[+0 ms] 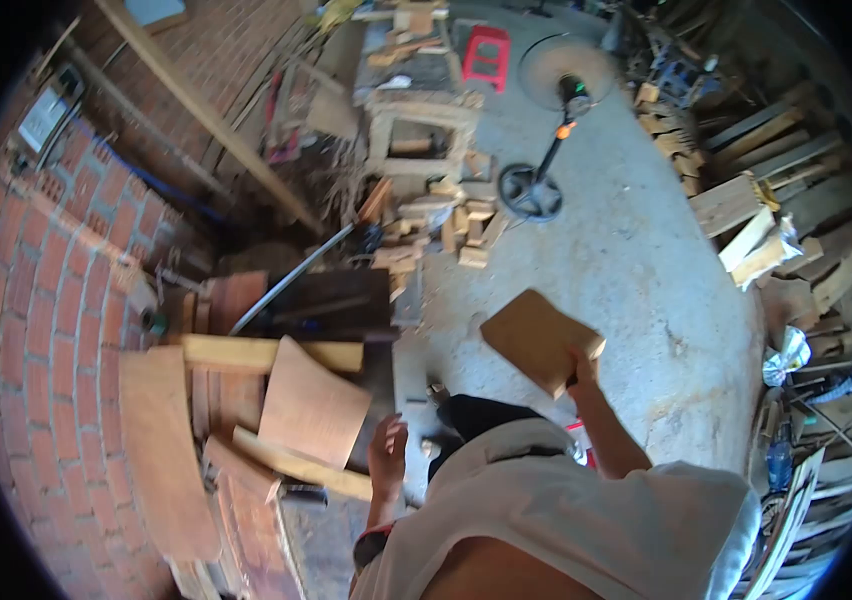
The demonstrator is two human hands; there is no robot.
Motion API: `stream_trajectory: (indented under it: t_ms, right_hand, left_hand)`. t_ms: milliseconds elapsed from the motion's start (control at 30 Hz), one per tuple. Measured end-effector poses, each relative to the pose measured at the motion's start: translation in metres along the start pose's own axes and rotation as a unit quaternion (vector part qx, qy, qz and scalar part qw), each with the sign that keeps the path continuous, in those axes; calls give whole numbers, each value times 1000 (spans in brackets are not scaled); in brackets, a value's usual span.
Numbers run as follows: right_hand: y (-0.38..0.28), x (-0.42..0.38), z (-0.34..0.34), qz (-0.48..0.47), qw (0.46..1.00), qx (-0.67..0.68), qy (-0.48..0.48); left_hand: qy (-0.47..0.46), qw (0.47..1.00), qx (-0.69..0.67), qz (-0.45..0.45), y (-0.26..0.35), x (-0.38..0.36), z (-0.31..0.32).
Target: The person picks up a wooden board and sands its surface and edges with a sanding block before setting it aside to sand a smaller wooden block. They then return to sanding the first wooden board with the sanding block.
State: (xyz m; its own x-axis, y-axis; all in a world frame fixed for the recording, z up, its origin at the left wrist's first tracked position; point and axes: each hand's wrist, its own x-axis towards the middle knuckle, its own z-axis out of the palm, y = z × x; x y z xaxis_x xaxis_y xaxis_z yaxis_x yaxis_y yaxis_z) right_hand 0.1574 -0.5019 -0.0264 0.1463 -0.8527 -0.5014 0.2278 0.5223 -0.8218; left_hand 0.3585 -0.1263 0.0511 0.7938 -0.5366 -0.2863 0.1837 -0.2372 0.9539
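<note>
My right hand (583, 372) grips a flat wooden board (536, 338) by its near right corner, holding it out above the concrete floor. My left hand (387, 452) holds nothing; its fingers are loosely bent and a little apart. It hangs just to the right of a curved-edged wooden panel (314, 405). That panel lies tilted across light wooden bars, one a yellowish beam (276, 354) at its upper edge. Farther left, a longer thin panel (168, 450) leans along the brick wall.
Offcut blocks (461, 225) are heaped on the floor ahead, by a rough wooden frame (421, 135). A stand with a round black base (530, 192) and a red stool (486, 58) are beyond. Stacked timber (796, 140) lines the right side; a brick wall (41, 370) the left.
</note>
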Motion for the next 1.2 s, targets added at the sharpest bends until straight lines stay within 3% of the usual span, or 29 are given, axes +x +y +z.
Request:
stream_trajectory:
  t_ms: [167,233,300,400,433,500,567,633,667,700,733,767,800,867,967,1067,1133,1200]
  right_hand:
    - [18,20,-24,36,995,22,86]
    - [14,26,-4,52,994,25,95]
    - [10,40,21,129,978,9,161]
    - [24,86,48,154,982,23,108]
    - [27,99,56,171,979,9,113]
    - [41,134,87,185,964,-85,174]
    - [69,179,104,194,957,-127,174]
    - [88,209,132,129,949,-251,139]
    - [136,248,107,103,954,-274,73]
    - [200,291,77,119,874,-450,142]
    - [172,285,118,109,816,-557,106]
    - [160,296,135,158,802,-576,34]
    - [184,314,135,81,798,-597,-1]
    - [191,334,167,86,745,-660,-41]
    - [233,377,187,84,722,-682,-80]
    - [258,419,216,62,667,-725,-160]
    - [278,457,228,34,579,-757,-301]
    - [292,491,248,34,527,-752,-394]
  left_hand:
    - [-75,996,54,13,10,35,35]
    - [-67,991,99,54,43,53,49]
    - [-25,987,120,109,47,80,64]
    - [27,951,252,175,57,126,83]
    - [42,938,288,187,66,143,90]
    - [36,936,328,120,79,174,105]
    - [59,883,432,172,79,213,118]
    - [38,848,508,147,76,243,120]
    - [37,832,539,125,74,257,119]
    - [28,817,567,101,71,269,119]
    - [25,797,596,99,66,278,120]
    - [25,776,622,100,61,283,121]
    - [4,761,645,68,57,285,121]
    - [-10,746,664,43,56,287,122]
    - [-21,720,693,12,43,287,123]
    - [-20,698,716,-13,36,287,124]
    - [-3,693,720,21,26,285,121]
    - [4,680,731,51,20,284,119]
